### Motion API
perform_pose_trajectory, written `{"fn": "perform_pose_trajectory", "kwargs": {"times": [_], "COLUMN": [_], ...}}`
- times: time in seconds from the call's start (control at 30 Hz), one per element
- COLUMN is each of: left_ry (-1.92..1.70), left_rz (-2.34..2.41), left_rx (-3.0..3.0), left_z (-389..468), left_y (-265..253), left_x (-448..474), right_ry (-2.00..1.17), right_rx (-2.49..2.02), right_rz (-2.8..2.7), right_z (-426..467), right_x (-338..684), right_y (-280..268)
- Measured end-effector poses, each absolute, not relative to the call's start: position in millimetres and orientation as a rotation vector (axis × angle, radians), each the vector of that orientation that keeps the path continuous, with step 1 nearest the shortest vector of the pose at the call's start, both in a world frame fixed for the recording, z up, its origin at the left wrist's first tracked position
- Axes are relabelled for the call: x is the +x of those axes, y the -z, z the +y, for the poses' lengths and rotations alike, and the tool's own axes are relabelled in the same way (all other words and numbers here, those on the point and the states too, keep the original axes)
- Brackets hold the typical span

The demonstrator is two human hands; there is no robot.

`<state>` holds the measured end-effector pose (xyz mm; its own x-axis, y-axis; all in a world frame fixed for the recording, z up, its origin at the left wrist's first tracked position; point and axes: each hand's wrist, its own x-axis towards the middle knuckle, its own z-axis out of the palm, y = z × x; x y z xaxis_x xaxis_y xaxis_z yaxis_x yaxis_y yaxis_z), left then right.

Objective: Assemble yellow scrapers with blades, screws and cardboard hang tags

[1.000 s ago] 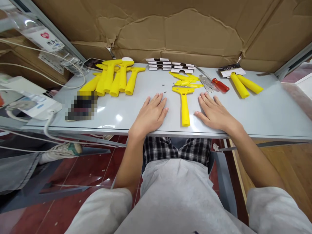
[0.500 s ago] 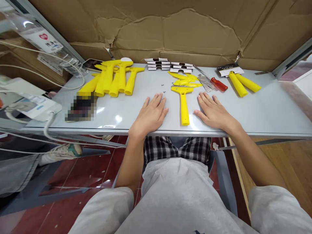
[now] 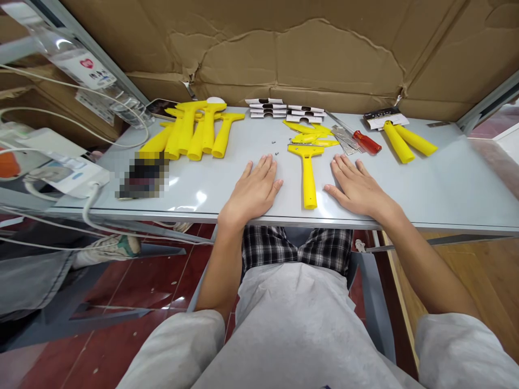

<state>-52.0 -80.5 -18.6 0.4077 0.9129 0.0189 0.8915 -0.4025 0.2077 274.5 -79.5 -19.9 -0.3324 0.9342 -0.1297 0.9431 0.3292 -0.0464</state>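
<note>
I have L hand (image 3: 255, 186) palm down, spread flat, w/ 2 small screws (image 3: 277, 153) just beyond it. Yellow scraper (image 3: 308, 183) lies btwn it & R hand (image 3: 359, 186), touching neither. R's also spread flat, red screwdriver (image 3: 367, 142) just beyond.

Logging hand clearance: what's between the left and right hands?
Head view: a yellow T-shaped handle lies on the table between the left hand and right hand, touching neither.
</note>
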Motion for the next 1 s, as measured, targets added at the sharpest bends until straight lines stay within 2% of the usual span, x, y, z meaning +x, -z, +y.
{"fn": "perform_pose_trajectory", "kwargs": {"times": [0.73,1.0], "left_ry": [-0.141,-0.062], "left_rz": [1.633,1.557], "left_rx": [2.562,2.708], "left_z": [-81,-47], "left_y": [16,-19], "left_x": [-49,-56], "right_ry": [0.174,0.158], "right_rx": [1.757,1.616], "right_rz": [2.505,2.570], "right_z": [-78,-58], "right_x": [275,281], "right_y": [23,0]}}
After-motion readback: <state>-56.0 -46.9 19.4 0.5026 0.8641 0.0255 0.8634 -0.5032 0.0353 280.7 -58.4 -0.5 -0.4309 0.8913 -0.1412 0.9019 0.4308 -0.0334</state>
